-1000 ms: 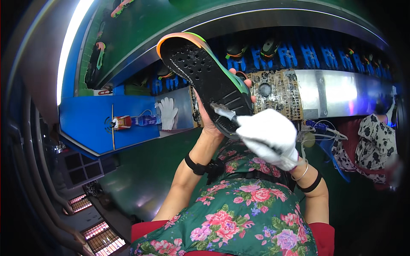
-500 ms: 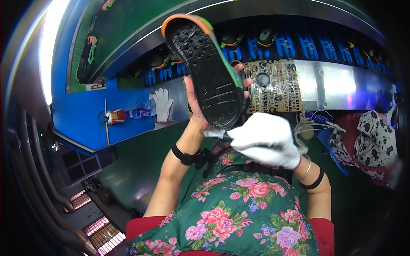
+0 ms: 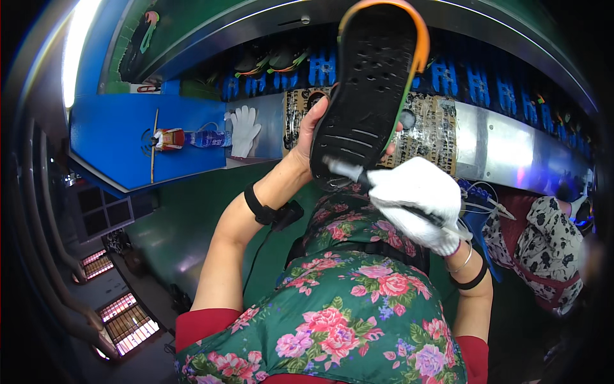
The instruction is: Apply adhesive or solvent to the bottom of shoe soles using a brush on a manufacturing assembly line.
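Note:
My bare left hand holds up a black shoe sole from below, thumb along its left edge and fingertips showing at its right edge. The sole's rim runs orange at the top and green down the right side; its face has a patch of small holes and several cross grooves with wet-looking gloss. In a white knit glove, my right hand closes around a brush with a dark handle. The brush's blurred tip lies over the lower end of the sole; whether it touches cannot be told.
Behind the sole runs a row of blue holders, some carrying dark shoe parts. Taped cardboard covers part of the metal ledge. At left a blue table bears a bottle beside a white glove. Another person's patterned clothing shows at right.
The sole has moved right and up and stands more upright. My right hand has shifted slightly right, and the brush tip has gone from below the sole's end to over its face.

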Motion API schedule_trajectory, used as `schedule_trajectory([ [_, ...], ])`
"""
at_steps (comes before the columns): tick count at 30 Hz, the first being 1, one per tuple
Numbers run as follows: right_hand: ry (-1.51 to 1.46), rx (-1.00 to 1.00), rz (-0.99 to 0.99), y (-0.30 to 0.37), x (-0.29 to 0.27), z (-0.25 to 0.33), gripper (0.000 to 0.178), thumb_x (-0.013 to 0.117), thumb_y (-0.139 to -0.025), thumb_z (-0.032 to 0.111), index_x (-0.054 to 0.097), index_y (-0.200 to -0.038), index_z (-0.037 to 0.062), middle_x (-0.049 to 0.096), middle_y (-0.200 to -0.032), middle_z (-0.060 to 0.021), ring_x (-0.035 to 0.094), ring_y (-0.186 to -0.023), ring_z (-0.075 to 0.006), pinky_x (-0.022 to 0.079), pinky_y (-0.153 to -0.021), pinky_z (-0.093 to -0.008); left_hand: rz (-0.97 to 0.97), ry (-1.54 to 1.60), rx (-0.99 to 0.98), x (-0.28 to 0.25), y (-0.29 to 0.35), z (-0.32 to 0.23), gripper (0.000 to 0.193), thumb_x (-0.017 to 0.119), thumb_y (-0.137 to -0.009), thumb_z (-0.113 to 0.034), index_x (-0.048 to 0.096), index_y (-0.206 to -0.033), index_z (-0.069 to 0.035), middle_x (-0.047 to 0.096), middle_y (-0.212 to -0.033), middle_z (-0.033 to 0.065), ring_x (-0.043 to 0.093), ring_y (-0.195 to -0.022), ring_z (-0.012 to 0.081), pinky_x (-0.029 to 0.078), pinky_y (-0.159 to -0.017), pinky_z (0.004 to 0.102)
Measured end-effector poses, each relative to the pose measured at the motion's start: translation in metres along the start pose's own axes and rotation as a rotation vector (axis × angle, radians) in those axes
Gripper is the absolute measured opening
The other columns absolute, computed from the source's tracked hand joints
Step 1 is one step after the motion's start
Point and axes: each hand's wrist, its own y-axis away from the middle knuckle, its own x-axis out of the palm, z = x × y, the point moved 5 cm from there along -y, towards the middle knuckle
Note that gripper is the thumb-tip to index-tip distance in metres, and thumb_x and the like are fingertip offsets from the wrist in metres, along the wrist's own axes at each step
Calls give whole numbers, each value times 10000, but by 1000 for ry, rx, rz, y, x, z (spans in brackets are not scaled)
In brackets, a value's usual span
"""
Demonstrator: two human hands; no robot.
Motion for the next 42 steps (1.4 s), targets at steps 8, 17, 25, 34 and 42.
schedule_trajectory([
  [8,-22,-186,263,4,14,20,357,805,-792,109,767,-1145,155,770,-1113,-76,738,-866,-229,589,-756,-347,-339,-332,-148,-27,13,-19,919,520,-949,-654,319,-1595,-32,447,-1491,347,589,-1238,484,493,-1061,584],
  [17,5,-97,205,-2,9,8,334,817,-798,91,781,-1125,144,775,-1103,-68,727,-928,-246,574,-807,-353,-437,-177,-105,-29,9,-26,583,562,-1015,-376,542,-1441,22,665,-1332,228,726,-1103,325,582,-1000,474],
  [25,-251,361,-94,-17,-5,-17,167,809,-758,-35,778,-913,20,779,-978,-163,735,-890,-246,578,-812,-361,-403,152,-50,-25,14,-11,864,409,-1008,-678,372,-1573,-26,519,-1470,294,628,-1203,483,533,-1032,557],
  [34,-25,117,-97,-66,-17,-4,166,820,-755,-43,775,-904,17,770,-922,-104,709,-825,-208,557,-768,-332,-306,92,100,-13,51,-8,762,423,-1044,-597,398,-1557,-34,540,-1478,242,577,-1280,497,469,-1108,605],
  [42,-637,521,-619,1,-45,-57,208,687,-865,-56,713,-1069,-25,732,-1117,-163,657,-843,-148,503,-698,-212,407,-259,256,84,63,-186,1202,590,-856,-799,159,-1597,43,313,-1521,406,482,-1310,586,508,-1071,606],
])
